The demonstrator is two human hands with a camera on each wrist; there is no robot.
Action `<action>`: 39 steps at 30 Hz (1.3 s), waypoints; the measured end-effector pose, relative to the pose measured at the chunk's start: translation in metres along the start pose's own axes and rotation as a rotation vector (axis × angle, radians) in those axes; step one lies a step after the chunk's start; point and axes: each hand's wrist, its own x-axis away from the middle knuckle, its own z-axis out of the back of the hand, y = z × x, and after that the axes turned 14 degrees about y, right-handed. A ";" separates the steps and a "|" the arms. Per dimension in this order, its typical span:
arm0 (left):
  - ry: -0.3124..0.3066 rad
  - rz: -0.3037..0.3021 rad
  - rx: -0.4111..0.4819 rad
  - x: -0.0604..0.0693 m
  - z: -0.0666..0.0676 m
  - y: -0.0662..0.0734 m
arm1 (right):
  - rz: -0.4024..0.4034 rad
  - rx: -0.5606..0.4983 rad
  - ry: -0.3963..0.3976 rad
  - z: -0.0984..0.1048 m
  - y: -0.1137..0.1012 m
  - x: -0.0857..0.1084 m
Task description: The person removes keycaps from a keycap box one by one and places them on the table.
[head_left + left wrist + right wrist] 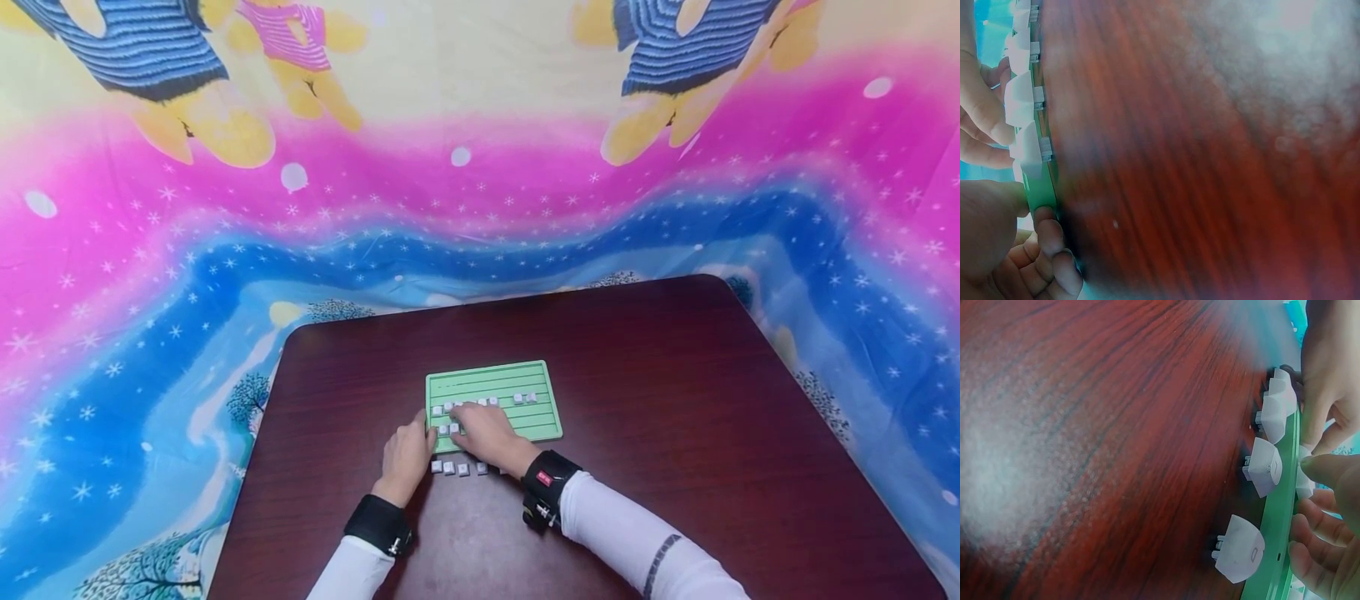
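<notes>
A light green board [495,379] with ridged rows lies on the table, with white keycaps [437,411] set along its rows. My left hand [407,454] grips the board's near-left corner, thumb above and fingers curled at the edge in the left wrist view. Over the board, my right hand [491,435] pinches a white keycap [1304,478] between thumb and fingers, in a lower row. The right hand hides part of the board and some keycaps. In front of the board's near edge, loose keycaps [462,470] form a line, one marked with a letter [1244,550].
The dark red-brown wooden table [645,367] extends around the board on all sides. A printed cloth [480,192] in pink, blue and cream hangs behind and beside the table. Black straps with cameras [551,483] sit on both wrists.
</notes>
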 end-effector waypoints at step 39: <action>-0.007 0.031 -0.020 0.000 -0.004 0.000 | 0.009 -0.010 0.054 -0.001 0.010 0.005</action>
